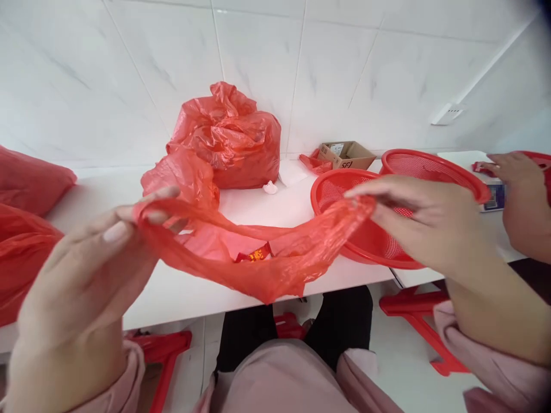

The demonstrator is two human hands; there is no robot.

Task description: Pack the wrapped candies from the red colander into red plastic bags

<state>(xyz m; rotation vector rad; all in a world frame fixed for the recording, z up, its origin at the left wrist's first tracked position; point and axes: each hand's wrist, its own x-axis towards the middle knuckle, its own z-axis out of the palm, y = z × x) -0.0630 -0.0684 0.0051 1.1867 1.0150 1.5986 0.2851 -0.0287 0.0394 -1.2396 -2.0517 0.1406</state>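
A thin red plastic bag (279,272) is stretched between my two hands above the table's front edge, its mouth spread apart. My left hand (90,275) pinches one side of the rim between thumb and fingers. Opposite it, my right hand (426,218) grips the other corner with thumb and forefinger. Through the mouth of the bag shows a small red packet with yellow print (256,253); whether it lies in the bag or on the table behind, I cannot tell. Just beyond my right hand stands a red perforated basket (327,186), partly covered by that hand.
Behind, a full red bag (232,143) leans near the tiled wall. More red bags (30,178) lie at the left. A small cardboard box (348,155) and another red basket (430,163) stand at the back right. Another person's hand (516,172) is at the far right. Red stools (166,355) flank my legs.
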